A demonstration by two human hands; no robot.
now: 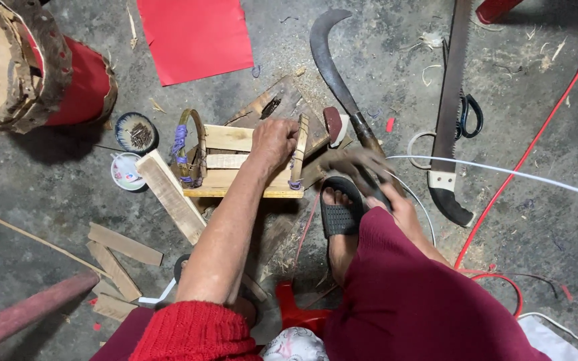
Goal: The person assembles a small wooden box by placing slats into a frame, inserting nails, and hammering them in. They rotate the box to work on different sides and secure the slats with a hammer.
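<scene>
A grey concrete floor (382, 53), dusty, fills the frame. At the centre the left hand (272, 142) presses on a small wooden frame (239, 164), fingers closed over its slat. The right hand (362, 167) is blurred at centre right — its grip cannot be told — beside a curved sickle (336, 73).

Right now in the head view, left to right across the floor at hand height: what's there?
Drum → small round dish → wooden frame piece under the left hand → right hand, blurred → hand saw → red cable.
</scene>
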